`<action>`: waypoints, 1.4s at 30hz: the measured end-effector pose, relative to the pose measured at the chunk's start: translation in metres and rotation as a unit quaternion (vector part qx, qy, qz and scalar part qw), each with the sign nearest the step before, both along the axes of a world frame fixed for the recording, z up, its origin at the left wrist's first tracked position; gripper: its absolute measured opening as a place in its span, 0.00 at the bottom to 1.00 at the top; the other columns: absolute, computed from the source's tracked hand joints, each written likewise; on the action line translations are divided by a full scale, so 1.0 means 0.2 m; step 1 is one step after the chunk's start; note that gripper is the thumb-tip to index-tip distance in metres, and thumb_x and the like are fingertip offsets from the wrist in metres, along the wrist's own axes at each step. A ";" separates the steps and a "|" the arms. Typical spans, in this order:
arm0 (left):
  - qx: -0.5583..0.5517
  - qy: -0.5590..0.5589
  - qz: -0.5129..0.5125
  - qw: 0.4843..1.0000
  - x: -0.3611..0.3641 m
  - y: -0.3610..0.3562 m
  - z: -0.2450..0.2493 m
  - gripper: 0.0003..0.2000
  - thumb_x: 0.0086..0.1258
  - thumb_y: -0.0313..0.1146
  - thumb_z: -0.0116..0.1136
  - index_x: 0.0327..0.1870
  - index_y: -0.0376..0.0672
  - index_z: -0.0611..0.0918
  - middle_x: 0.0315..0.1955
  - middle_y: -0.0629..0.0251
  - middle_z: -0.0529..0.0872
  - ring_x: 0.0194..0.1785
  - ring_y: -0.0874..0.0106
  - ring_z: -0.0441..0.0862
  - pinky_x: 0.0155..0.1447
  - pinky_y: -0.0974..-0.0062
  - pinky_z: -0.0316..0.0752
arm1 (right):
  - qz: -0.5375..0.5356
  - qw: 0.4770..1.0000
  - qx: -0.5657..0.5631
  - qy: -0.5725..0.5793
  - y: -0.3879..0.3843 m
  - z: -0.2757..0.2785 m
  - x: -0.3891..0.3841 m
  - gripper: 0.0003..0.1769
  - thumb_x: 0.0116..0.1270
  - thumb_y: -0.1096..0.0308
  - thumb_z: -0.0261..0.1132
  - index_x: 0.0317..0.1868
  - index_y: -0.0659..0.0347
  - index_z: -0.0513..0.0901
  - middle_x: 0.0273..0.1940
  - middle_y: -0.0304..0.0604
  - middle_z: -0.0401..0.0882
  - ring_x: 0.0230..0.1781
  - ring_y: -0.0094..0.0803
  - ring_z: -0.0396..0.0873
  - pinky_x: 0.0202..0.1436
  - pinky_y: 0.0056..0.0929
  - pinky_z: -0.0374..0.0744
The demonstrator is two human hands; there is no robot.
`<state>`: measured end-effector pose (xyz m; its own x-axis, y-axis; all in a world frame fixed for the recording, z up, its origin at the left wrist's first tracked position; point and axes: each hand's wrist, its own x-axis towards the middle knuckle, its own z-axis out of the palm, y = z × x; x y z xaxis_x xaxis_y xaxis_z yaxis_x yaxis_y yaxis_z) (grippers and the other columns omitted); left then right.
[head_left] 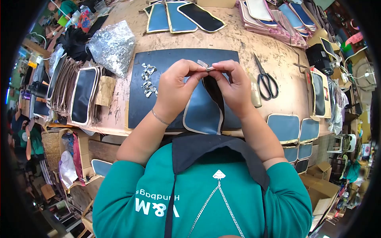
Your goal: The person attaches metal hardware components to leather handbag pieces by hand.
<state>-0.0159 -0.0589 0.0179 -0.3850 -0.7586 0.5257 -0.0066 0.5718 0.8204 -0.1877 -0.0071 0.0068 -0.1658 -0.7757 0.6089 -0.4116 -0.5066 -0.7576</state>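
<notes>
My left hand [178,85] and my right hand [234,85] meet above a black mat [222,59]. Thumbs and fingertips of both pinch a small silver metal piece [203,64] that looks like a zipper pull. It sits at the upper end of a dark strip, like zipper tape [213,89], on a blue pouch [203,109] with pale edging. The pouch hangs below my fingers, over the mat's near edge. Several similar silver zipper pulls [147,81] lie loose left of my left hand. My fingertips hide how the piece and the strip join.
Black-handled scissors [266,81] and a small glass bottle [255,91] lie right of the mat. A clear bag of metal parts [113,47] stands at the left, near stacked dark panels [83,95]. More blue panels [283,127] lie along the front right edge.
</notes>
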 end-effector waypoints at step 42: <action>0.042 0.012 -0.025 0.999 0.02 -0.08 -0.05 0.03 0.76 0.21 0.58 0.45 0.38 0.78 0.40 0.69 0.81 0.44 0.81 0.78 0.52 0.83 0.74 | 0.015 0.999 0.006 0.041 -0.10 0.07 0.01 0.07 0.62 0.78 0.72 0.41 0.63 0.86 0.40 0.42 0.82 0.42 0.34 0.82 0.47 0.28 0.80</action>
